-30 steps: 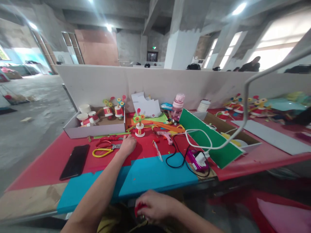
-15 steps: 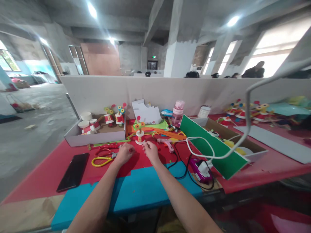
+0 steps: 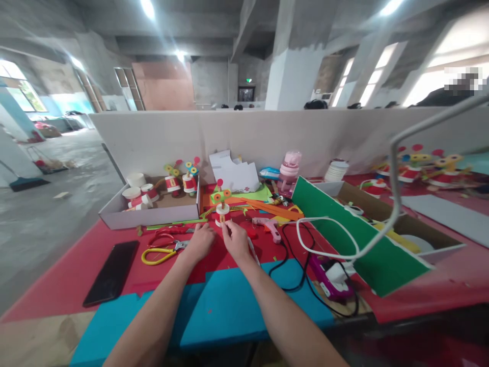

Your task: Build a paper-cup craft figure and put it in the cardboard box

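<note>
Bench bright enough on my side, ceiling (image 3: 206, 18) dim grey. Right window (image 3: 445, 56) blown out white, left window (image 3: 28, 94) glaring too; ceiling light (image 3: 147, 8) flares into a streak. Soft shadow beside my left forearm (image 3: 164, 300) on the blue sheet (image 3: 225, 316). Wide-lens stretch, right pillar (image 3: 362, 66) leaning. Far-right toys (image 3: 446, 173) smeared, pixelated patch over a person (image 3: 464, 81). My left hand (image 3: 202, 239) and right hand (image 3: 236, 239): slightly soft.

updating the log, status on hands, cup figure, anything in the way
Right hand at base of upright cup figure, contact unclear. Left hand nearby, grip unclear. Yellow-handled tool, pink glue gun alongside, not blocking.
</note>
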`<state>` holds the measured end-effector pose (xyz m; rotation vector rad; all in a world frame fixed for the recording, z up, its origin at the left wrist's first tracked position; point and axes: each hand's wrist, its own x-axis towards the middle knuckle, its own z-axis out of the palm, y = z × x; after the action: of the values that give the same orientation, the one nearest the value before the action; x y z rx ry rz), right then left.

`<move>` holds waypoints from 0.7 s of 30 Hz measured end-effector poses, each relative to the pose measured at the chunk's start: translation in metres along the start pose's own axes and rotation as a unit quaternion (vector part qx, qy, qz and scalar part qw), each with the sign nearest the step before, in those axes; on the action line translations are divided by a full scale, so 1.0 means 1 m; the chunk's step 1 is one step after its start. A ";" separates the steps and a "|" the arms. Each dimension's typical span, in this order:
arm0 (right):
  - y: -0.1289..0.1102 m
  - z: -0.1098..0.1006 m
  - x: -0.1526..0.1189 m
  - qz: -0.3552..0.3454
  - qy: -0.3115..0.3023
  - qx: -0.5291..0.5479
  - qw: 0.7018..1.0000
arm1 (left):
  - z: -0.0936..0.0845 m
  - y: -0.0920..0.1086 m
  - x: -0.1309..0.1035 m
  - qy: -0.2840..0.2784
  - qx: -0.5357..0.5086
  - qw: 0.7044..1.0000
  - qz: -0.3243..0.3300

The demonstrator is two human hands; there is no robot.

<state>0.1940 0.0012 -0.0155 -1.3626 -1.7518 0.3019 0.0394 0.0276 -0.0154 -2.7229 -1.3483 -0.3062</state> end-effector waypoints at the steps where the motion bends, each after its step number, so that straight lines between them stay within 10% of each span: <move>1: -0.001 -0.002 0.000 -0.002 0.002 0.002 1.000 | 0.000 -0.002 -0.001 0.003 -0.002 1.000 -0.002; 13: 0.006 -0.001 0.001 -0.016 0.016 0.033 0.999 | -0.001 0.001 0.002 -0.026 0.015 1.000 0.002; 21: 0.013 -0.004 0.003 -0.030 0.046 0.056 0.997 | -0.038 0.016 -0.007 -0.047 -0.007 0.999 0.015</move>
<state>0.2059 0.0078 -0.0198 -1.2241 -1.6704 0.2940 0.0426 0.0064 0.0206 -2.7987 -1.3300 -0.1887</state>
